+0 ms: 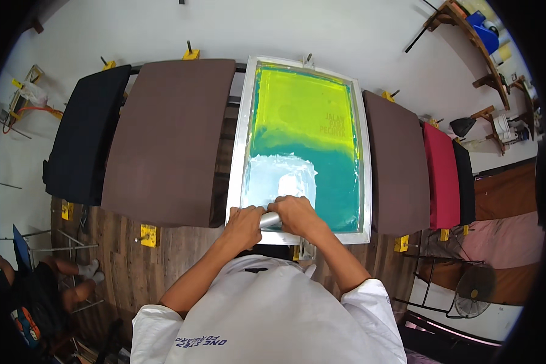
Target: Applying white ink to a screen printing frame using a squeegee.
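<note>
In front of me lies a silk-screen printing frame (365, 182) with a silver metal rim. Its mesh (340, 191) is teal in the nearer part and bright yellow-green in the farther part, with faint lettering at the right. White ink (297, 167) is spread over the near left of the mesh. At the frame's near left end is a squeegee (270, 220) with a silver metal handle. My left hand (244, 225) is closed round its left part and my right hand (293, 214) round its right part. The squeegee's blade is hidden.
Left of the frame are boards covered with brown (170, 139) and black fabric (90, 136). Brown (397, 164), red (441, 176) and black boards stand right. Yellow brackets (149, 235) jut from them. A fan (474, 291) stands lower right; a seated person (42, 291) is lower left.
</note>
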{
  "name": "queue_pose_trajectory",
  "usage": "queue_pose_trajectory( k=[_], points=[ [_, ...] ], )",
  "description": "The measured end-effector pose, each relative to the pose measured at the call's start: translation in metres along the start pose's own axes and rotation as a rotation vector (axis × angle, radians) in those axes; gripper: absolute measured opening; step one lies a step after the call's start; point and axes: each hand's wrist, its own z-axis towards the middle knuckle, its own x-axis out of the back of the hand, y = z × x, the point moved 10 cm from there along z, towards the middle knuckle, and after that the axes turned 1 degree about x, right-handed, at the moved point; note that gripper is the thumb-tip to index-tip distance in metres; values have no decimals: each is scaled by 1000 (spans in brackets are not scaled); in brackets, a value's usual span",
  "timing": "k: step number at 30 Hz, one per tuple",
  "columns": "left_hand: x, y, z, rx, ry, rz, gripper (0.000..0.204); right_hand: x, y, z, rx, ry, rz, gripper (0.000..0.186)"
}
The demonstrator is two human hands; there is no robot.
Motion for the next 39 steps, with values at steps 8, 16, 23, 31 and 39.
queue_pose_trajectory(
  k=[8,16,23,31,39],
  points=[
    [36,29,69,-279,213,-76,49,53,45,1,-286,220,-181,40],
    [28,0,81,-322,290,-80,61,28,48,29,-272,366,-329,38],
    [-8,-12,23,-205,246,95,75,-17,0,-6,-82,460,-346,38],
    [8,20,15,-169,278,220,63,-1,18,-13,-61,331,-180,39],
    [-3,48,68,-312,403,419,47,14,73,-18,-61,530,-38,60]
  ],
)
